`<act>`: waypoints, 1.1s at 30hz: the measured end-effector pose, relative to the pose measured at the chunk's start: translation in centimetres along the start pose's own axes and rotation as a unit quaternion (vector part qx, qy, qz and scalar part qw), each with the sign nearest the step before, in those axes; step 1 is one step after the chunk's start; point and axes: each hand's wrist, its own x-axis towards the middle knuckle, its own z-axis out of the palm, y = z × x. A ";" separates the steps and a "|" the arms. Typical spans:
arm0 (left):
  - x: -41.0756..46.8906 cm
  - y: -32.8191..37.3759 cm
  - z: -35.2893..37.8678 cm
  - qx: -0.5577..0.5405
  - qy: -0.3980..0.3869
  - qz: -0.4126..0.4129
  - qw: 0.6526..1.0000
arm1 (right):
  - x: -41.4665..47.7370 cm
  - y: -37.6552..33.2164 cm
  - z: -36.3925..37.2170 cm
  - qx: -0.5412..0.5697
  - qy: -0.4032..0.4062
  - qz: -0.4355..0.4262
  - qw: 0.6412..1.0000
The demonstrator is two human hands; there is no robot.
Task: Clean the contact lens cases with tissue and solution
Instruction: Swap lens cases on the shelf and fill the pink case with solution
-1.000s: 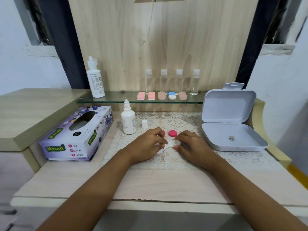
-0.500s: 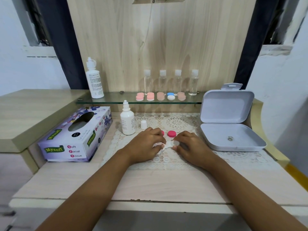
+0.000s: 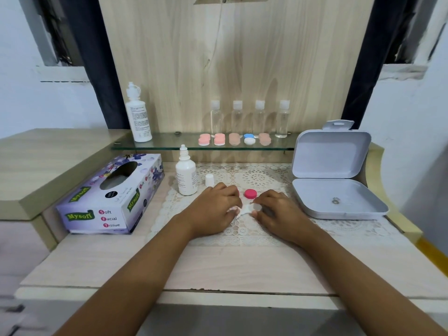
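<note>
Left hand (image 3: 215, 209) and right hand (image 3: 276, 212) pinched the lens case (image 3: 244, 210) over the lace mat (image 3: 257, 177); wooden surface (image 3: 230, 267) lay beneath, white wall (image 3: 402, 110) beyond.

The left forearm (image 3: 140, 275) and right forearm (image 3: 351, 275) are bare along their visible length (entering at 7 and 5 o'clock); left grip (image 3: 213, 209) and right grip (image 3: 278, 212) likewise bare.

Single head-worn wide-angle view looks forward and down, close over the pale wooden desktop (image 3: 230, 267), squarely facing the light wood-grain back panel (image 3: 242, 57).
</note>
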 end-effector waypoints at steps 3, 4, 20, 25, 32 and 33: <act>0.4 0.1 -0.1 -0.082 -0.066 -0.068 0.992 | 0.0 0.0 0.1 -0.010 0.001 0.001 1.000; 0.4 0.1 -0.1 -0.113 -0.072 -0.088 0.987 | 0.0 0.0 0.1 -0.013 0.002 0.000 1.000; 0.0 0.9 -1.8 -0.453 0.110 -0.246 0.849 | -0.2 -0.3 -0.3 0.073 0.101 -0.030 0.992; 0.5 1.9 -1.5 -0.548 0.128 -0.230 0.794 | -0.1 -1.0 -0.8 0.160 0.182 -0.081 0.967; 0.9 2.7 -1.0 -0.536 0.128 -0.223 0.804 | -0.2 -1.7 -1.3 0.334 0.132 0.004 0.933; 0.9 2.6 -0.9 -0.527 0.128 -0.218 0.811 | -0.3 -1.7 -1.4 0.368 0.130 0.015 0.921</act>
